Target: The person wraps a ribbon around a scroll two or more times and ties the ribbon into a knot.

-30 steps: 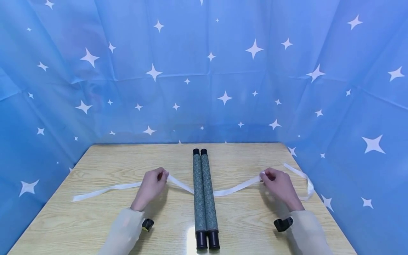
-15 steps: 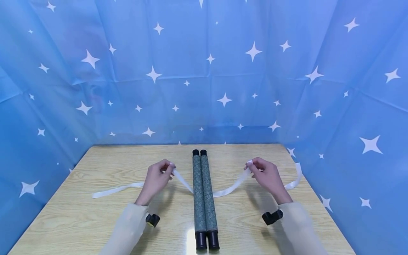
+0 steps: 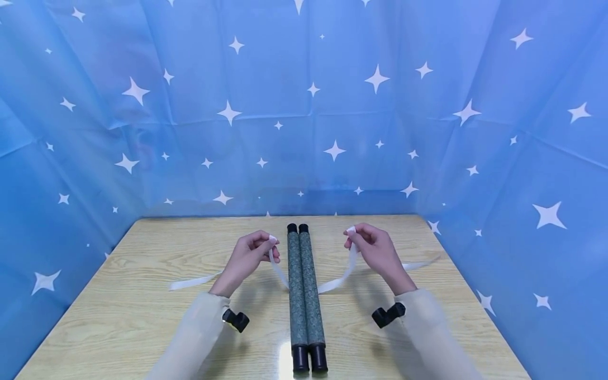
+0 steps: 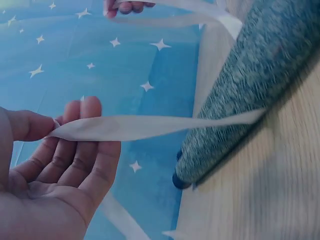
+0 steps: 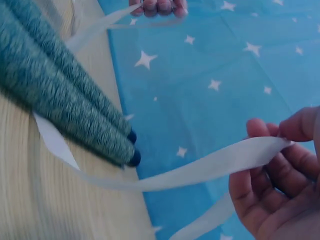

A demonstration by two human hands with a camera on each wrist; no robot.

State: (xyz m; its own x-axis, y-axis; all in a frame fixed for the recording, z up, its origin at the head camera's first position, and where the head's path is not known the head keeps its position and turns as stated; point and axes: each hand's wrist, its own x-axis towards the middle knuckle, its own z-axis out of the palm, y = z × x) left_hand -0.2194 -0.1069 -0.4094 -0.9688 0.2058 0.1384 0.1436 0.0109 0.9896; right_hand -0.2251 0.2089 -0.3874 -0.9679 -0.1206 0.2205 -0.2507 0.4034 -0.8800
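Note:
Two grey-green patterned scroll rolls (image 3: 304, 295) with black end caps lie side by side, lengthwise on the table. A white ribbon (image 3: 334, 285) passes under them and comes up on both sides. To the left of the rolls, my left hand (image 3: 249, 258) pinches the ribbon between thumb and forefinger, raised over the table. My right hand (image 3: 375, 250) does the same on the right. In the left wrist view, the ribbon (image 4: 125, 127) runs taut from the fingers to the roll (image 4: 240, 85). Loose ribbon tails trail behind both hands; the part beneath the rolls is hidden.
The light wood table (image 3: 180, 243) ends at a blue curtain (image 3: 285, 174) with white stars, which surrounds its back and sides. A small black camera (image 3: 236, 320) sits on the left wrist and another black camera (image 3: 388, 315) on the right.
Both hands have risen and moved inward toward the rolls, each still pinching the ribbon. The ribbon's loose tails have been drawn inward across the table. The rolls have stayed in place.

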